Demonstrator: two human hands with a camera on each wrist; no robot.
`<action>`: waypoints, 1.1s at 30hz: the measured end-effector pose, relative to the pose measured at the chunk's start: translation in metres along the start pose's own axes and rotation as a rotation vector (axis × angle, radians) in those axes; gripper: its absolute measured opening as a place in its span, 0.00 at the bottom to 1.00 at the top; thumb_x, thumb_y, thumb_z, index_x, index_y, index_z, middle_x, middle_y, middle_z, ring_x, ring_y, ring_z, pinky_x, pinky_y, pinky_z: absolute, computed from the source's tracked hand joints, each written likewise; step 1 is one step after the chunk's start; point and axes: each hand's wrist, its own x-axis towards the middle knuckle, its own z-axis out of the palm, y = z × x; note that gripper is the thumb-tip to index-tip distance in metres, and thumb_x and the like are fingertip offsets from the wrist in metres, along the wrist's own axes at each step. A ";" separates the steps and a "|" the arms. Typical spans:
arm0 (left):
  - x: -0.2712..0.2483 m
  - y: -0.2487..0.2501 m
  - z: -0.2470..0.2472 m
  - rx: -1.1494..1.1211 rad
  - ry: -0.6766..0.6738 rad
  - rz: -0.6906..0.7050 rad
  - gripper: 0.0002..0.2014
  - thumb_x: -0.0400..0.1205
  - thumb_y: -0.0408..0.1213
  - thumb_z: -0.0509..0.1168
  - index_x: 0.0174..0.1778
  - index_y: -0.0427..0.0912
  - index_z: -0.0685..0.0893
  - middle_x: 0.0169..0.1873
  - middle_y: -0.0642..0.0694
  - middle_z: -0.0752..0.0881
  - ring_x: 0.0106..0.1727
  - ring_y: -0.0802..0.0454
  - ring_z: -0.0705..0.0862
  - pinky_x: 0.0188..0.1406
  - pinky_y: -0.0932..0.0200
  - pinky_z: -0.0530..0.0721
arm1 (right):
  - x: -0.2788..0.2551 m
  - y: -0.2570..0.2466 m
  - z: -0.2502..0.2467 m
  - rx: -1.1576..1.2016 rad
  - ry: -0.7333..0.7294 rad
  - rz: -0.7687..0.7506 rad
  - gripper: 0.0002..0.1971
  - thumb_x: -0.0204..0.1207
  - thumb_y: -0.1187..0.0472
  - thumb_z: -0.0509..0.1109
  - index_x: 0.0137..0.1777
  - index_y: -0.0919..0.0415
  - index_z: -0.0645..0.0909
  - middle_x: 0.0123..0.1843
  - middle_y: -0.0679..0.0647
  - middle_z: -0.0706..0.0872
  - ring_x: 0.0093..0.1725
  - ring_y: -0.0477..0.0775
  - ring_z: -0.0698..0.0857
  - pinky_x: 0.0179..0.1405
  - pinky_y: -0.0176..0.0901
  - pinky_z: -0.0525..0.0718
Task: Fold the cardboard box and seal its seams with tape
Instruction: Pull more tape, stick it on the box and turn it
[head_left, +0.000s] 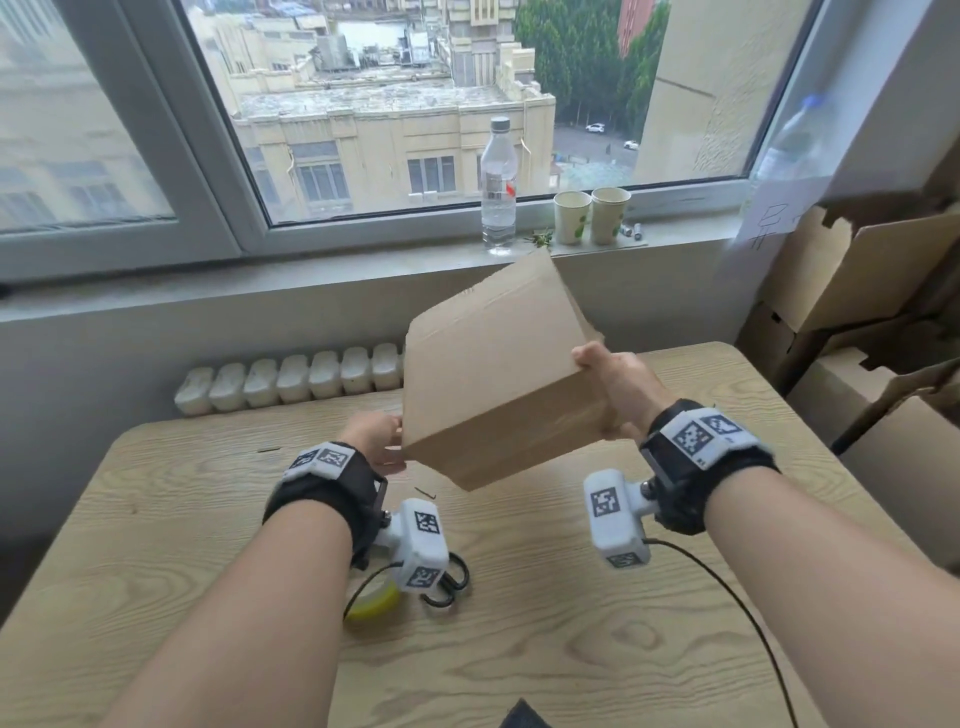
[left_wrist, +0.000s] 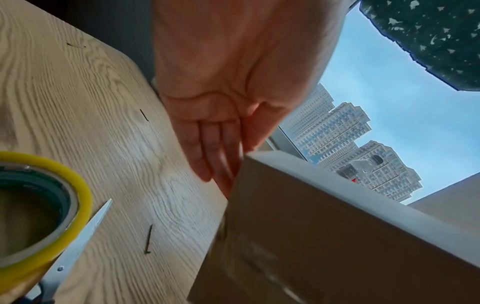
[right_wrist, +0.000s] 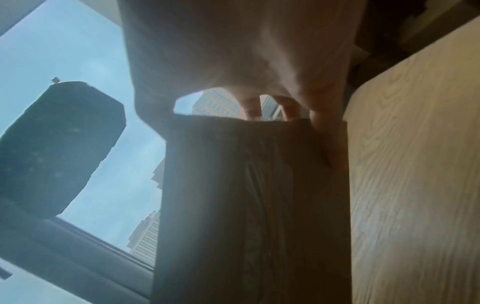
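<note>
A closed brown cardboard box (head_left: 498, 374) hangs tilted in the air above the wooden table (head_left: 545, 649). My right hand (head_left: 618, 384) grips its right edge, thumb on top and fingers underneath (right_wrist: 253, 107). My left hand (head_left: 376, 436) lies flat against the box's lower left side with fingers straight (left_wrist: 221, 156). In both wrist views a glossy strip that looks like clear tape runs along the box's underside (right_wrist: 249, 205) (left_wrist: 272, 267). A yellow tape roll (head_left: 376, 600) (left_wrist: 41, 207) and scissors (head_left: 449, 587) (left_wrist: 78, 244) lie on the table below my left wrist.
A water bottle (head_left: 498, 192) and two paper cups (head_left: 592, 215) stand on the windowsill behind. Stacked open cardboard boxes (head_left: 872, 291) crowd the right side. A white radiator (head_left: 291, 379) sits below the sill. A black cable (head_left: 727, 587) trails from my right wrist.
</note>
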 end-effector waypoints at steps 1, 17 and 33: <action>0.002 0.002 -0.003 -0.061 0.018 0.025 0.17 0.86 0.25 0.48 0.38 0.43 0.78 0.32 0.45 0.82 0.34 0.49 0.80 0.36 0.55 0.79 | 0.000 0.001 0.001 0.039 -0.014 0.007 0.34 0.55 0.34 0.67 0.59 0.53 0.77 0.56 0.57 0.85 0.55 0.62 0.85 0.56 0.67 0.82; -0.001 0.014 -0.005 -0.168 -0.331 0.013 0.46 0.60 0.68 0.70 0.73 0.47 0.77 0.61 0.41 0.87 0.61 0.41 0.86 0.47 0.45 0.88 | 0.027 0.041 0.012 -0.051 0.018 0.208 0.09 0.79 0.61 0.58 0.45 0.65 0.78 0.62 0.67 0.83 0.59 0.67 0.84 0.57 0.62 0.86; -0.020 0.022 0.085 0.282 -0.369 0.100 0.17 0.85 0.42 0.62 0.68 0.39 0.76 0.62 0.39 0.84 0.54 0.41 0.87 0.41 0.53 0.91 | 0.022 0.063 -0.005 0.272 -0.133 0.163 0.27 0.75 0.35 0.65 0.64 0.54 0.80 0.57 0.56 0.86 0.57 0.59 0.85 0.55 0.59 0.86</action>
